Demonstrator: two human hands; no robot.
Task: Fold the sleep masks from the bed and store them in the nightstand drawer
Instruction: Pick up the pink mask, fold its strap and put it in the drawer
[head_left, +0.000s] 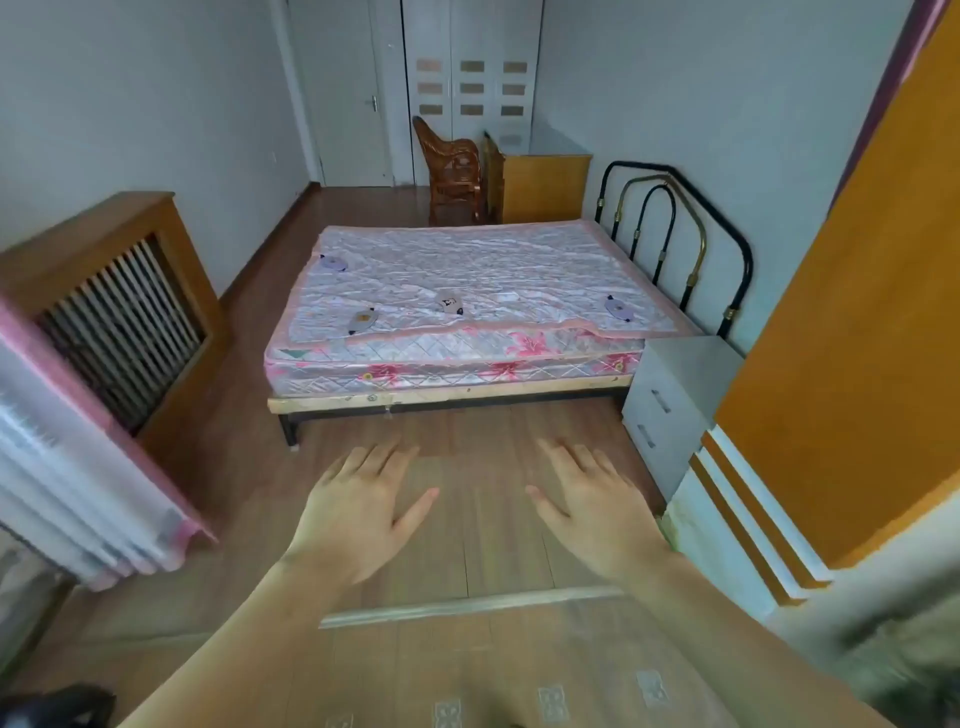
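Both arms stretched straight out toward 12 o'clock, palms down. Left hand (358, 514) and right hand (597, 504) are side by side but apart, fingers spread loose, thumbs pointing inward, holding nothing.

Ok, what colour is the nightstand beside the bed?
Plain light grey; the nightstand shows best in the head view.

Glossy quilted satin cover (467, 275) over a floral fabric mattress (447, 364). Pale raw wood bed frame (447, 400), black and brass metal headboard (675, 234), matt grey nightstand (675, 384), smooth wood-plank floor (467, 519).
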